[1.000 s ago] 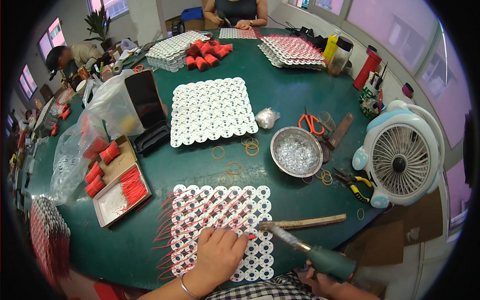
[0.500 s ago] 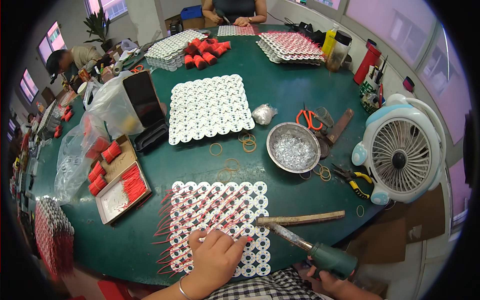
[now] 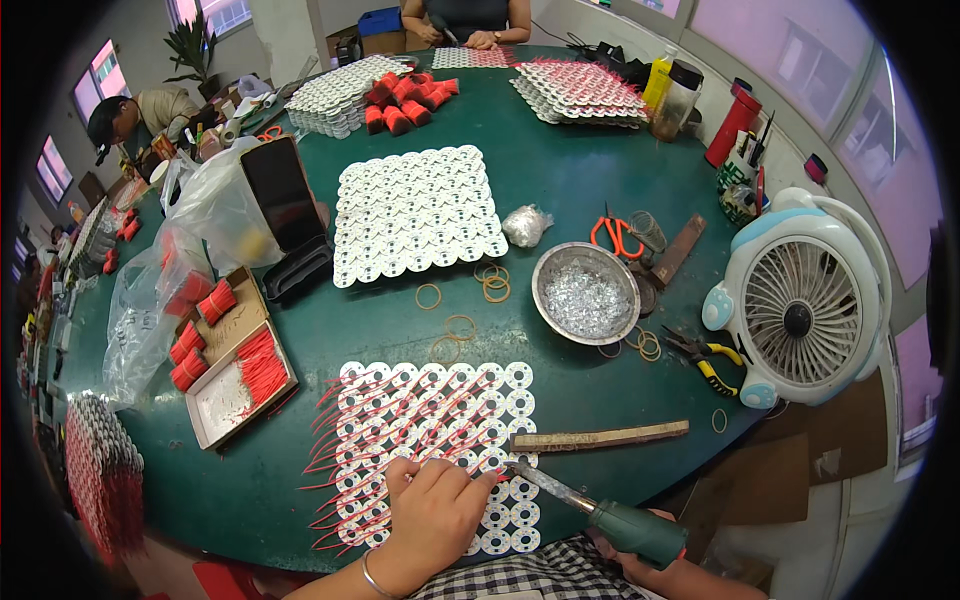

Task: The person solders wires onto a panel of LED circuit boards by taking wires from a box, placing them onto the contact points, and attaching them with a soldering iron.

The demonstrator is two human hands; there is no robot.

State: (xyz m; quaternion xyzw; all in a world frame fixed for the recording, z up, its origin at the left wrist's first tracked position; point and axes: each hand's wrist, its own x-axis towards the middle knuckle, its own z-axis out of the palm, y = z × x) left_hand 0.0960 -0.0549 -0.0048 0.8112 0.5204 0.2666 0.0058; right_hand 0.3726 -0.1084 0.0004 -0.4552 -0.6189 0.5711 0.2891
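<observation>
Lying beneath the left hand (image 3: pixel 438 515): white panel (image 3: pixel 442 432)

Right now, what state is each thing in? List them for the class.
Circuit-board sheet, partly wired
Left hand, half curled over the sheet
Soldering iron, held, tip at the sheet
Right hand, closed around the iron
Bowl, holding silvery bits
Box, open
Pliers, handles spread
Fan, upright

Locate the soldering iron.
In the head view, the soldering iron is low, right of centre, in the right hand, its tip by the white boards, below the wooden stick.
</observation>
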